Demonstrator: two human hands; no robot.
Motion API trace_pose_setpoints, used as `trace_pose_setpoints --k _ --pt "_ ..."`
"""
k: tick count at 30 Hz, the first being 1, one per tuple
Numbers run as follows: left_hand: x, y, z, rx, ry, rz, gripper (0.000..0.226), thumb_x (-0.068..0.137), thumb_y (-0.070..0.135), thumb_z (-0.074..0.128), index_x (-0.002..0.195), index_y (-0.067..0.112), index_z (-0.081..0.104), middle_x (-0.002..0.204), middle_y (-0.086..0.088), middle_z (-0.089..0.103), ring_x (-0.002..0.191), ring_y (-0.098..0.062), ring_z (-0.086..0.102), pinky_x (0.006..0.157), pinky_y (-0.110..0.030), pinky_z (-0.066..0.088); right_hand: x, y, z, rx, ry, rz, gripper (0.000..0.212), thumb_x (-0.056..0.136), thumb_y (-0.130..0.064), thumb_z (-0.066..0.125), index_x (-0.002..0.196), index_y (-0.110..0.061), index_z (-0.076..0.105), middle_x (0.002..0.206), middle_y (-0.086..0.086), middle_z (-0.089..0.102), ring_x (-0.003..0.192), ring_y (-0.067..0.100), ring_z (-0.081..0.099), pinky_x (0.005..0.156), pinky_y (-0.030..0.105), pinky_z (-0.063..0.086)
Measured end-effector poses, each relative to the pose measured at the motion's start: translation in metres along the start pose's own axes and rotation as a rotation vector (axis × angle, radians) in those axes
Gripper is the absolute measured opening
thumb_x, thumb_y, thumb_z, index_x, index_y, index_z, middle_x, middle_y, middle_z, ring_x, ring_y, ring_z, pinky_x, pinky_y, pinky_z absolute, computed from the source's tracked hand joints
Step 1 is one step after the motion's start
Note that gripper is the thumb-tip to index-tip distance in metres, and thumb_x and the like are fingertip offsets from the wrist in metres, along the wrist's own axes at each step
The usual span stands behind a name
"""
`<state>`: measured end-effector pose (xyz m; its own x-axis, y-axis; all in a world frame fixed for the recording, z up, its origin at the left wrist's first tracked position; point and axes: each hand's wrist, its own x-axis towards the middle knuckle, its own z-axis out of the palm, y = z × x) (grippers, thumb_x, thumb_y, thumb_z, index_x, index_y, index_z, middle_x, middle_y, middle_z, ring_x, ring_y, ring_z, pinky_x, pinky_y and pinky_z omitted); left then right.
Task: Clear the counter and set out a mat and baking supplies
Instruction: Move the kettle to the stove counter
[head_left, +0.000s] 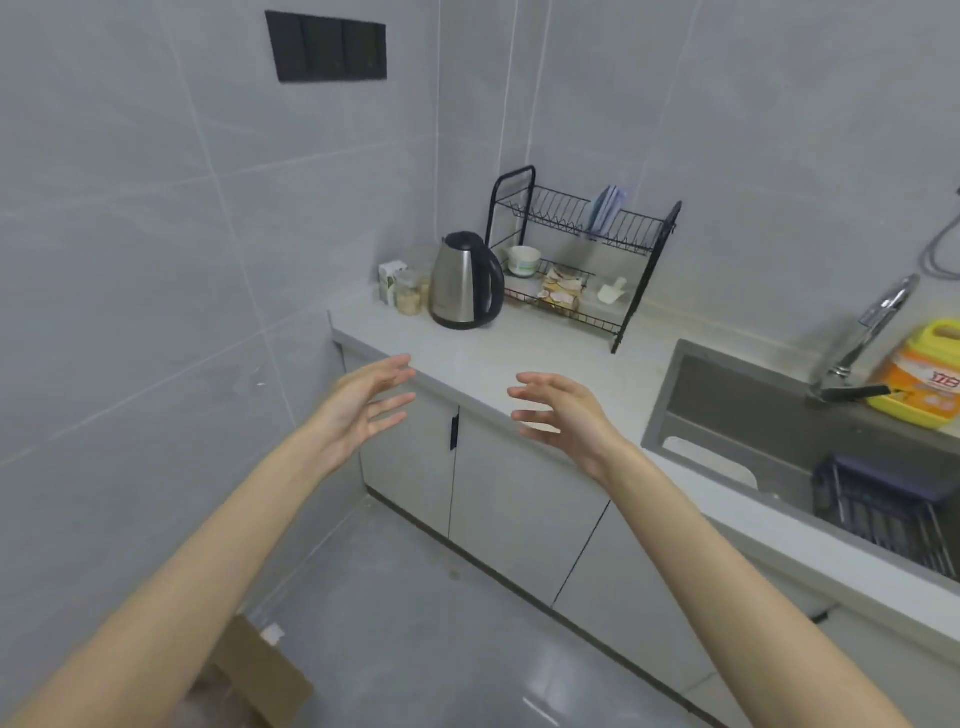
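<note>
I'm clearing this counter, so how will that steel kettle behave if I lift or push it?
The kettle looks rigid with a wide flat base, so it is unlikely to tip. Its polished steel body may be slippery; the black handle seems safer. Weight depends on unseen water.

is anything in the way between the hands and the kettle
Nothing visible does. The left hand and right hand hover open at the edge of the counter; only bare counter lies before the kettle. The jars and the dish rack stand beside it.
</note>
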<state>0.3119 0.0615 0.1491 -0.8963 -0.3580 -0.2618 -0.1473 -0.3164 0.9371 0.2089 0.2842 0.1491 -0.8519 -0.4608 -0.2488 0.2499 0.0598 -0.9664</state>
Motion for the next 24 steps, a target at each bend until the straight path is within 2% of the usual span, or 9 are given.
trace_pose_setpoints --k 6,16,20,24 --pt "0.113 0.033 -0.012 0.028 -0.011 -0.010 0.026 0.096 0.017 0.049 0.120 0.022 0.059 0.119 0.004 0.063 0.108 -0.018 0.061 0.090 -0.031 0.048 0.115 -0.032 -0.002 0.063 0.057 -0.026 0.025 0.092 -0.015 0.058 0.117 -0.012 0.061 0.112 0.007 0.068 0.091 0.024 0.066 0.088 0.039 0.056" --pt "0.297 0.060 -0.012 0.047 0.055 -0.054 0.026 0.095 0.017 0.052 0.120 0.018 0.060 0.120 -0.001 0.063 0.110 -0.022 0.061 0.095 -0.036 0.048 0.317 -0.049 -0.016 0.023 0.157 -0.021 0.025 0.091 -0.017 0.061 0.115 -0.014 0.062 0.112 0.004 0.065 0.090 0.020 0.062 0.082 0.032 0.056" --pt "0.365 0.067 -0.010 0.035 0.097 -0.118 0.023 0.096 0.020 0.052 0.117 0.020 0.059 0.120 -0.001 0.062 0.111 -0.025 0.060 0.097 -0.037 0.047 0.397 -0.062 -0.023 0.032 0.167 0.030 0.026 0.092 -0.018 0.060 0.117 -0.013 0.059 0.103 -0.001 0.061 0.092 0.017 0.057 0.092 0.035 0.049" --pt "0.421 0.067 -0.016 0.045 0.113 -0.204 0.025 0.094 0.024 0.056 0.119 0.024 0.061 0.124 0.000 0.061 0.106 -0.022 0.062 0.087 -0.034 0.051 0.466 -0.072 -0.021 -0.058 0.160 0.051 0.023 0.090 -0.025 0.062 0.112 -0.019 0.059 0.110 -0.002 0.060 0.101 0.015 0.054 0.085 0.027 0.041"
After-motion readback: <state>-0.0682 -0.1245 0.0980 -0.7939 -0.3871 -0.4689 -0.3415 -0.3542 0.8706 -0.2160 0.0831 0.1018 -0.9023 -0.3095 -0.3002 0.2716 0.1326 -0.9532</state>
